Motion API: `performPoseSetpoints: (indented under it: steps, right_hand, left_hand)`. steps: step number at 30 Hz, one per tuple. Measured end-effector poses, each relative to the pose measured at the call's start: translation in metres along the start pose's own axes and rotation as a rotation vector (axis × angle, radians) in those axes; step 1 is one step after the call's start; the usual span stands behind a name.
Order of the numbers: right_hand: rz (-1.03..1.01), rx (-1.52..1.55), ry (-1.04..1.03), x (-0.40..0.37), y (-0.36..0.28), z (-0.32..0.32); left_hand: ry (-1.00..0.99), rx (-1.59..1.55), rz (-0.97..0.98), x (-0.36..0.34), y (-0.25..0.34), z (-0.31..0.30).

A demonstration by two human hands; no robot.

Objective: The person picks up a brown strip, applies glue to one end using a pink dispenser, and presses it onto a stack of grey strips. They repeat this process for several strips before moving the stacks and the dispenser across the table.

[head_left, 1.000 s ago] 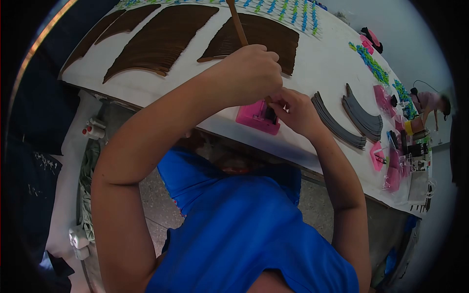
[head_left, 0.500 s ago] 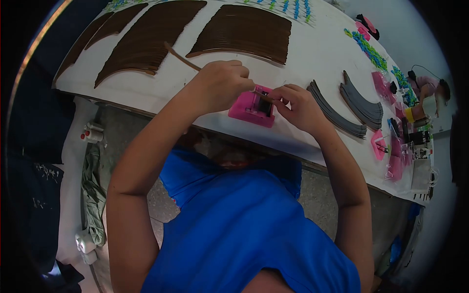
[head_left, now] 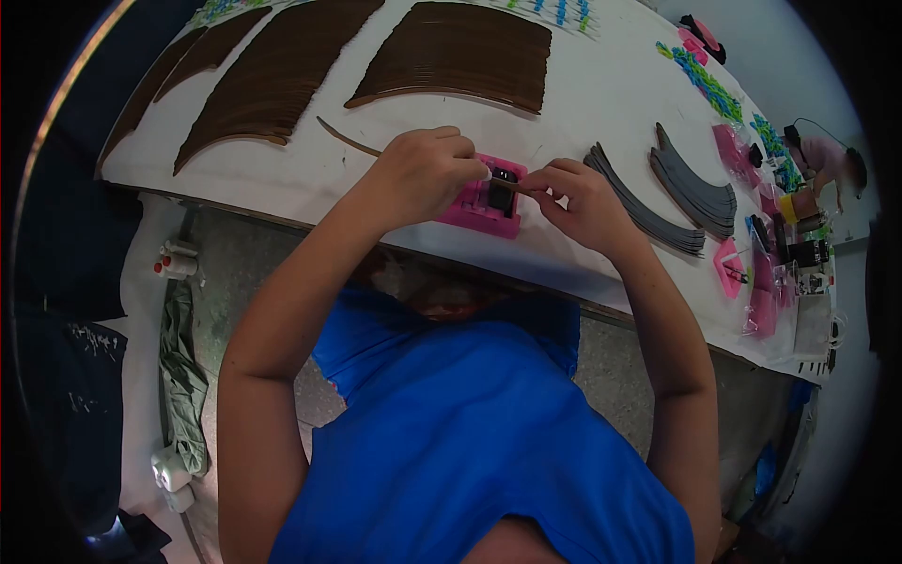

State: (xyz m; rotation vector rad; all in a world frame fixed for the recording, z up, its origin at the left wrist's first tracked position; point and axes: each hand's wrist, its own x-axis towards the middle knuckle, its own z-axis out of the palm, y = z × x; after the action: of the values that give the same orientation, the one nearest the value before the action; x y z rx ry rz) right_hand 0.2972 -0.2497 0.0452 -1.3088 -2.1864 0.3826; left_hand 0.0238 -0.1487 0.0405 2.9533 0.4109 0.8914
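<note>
A thin curved brown strip [head_left: 348, 137] runs from the left, under my left hand, and across a pink device with a dark middle part [head_left: 482, 214] on the white table. My left hand [head_left: 430, 174] is closed on the strip, its fingertips at the left of the dark part. On the other side, my right hand [head_left: 575, 199] pinches the strip's right end between thumb and forefinger. Fanned brown strips [head_left: 456, 56] lie beyond my hands. Two fans of grey strips, one nearer [head_left: 644, 207] and one farther [head_left: 693, 186], lie to the right.
More brown strips [head_left: 268, 85] are spread at the left. Green and blue small pieces [head_left: 705, 85] lie along the far right edge, near pink parts in clear bags [head_left: 763, 305]. Another person [head_left: 822, 160] is at the far right. The table's front edge [head_left: 254, 214] runs before my body.
The view has shifted slightly. The strip's left end sits lower relative to the table, and its right end now shows between my right fingers. Both hands keep hold at the pink device.
</note>
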Motion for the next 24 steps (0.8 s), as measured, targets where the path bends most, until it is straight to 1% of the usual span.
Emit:
performPoseSetpoints:
  steps: [15,20,22,24]
  right_hand:
    - [0.025,-0.027,0.007,-0.01,0.002,-0.004]
    - [0.074,-0.028,0.001,-0.037,0.012,-0.022]
    - [0.148,-0.01,0.048,-0.054,0.013,-0.032]
    - [0.18,-0.031,0.058,-0.075,0.02,-0.044]
  left_hand:
    - [0.008,-0.02,0.005,0.0,0.0,0.004]
    - [0.01,-0.023,0.007,0.003,0.001,0.008]
    - [0.017,-0.039,0.017,0.004,0.003,0.009]
    - [0.011,-0.037,0.012,0.005,0.003,0.011]
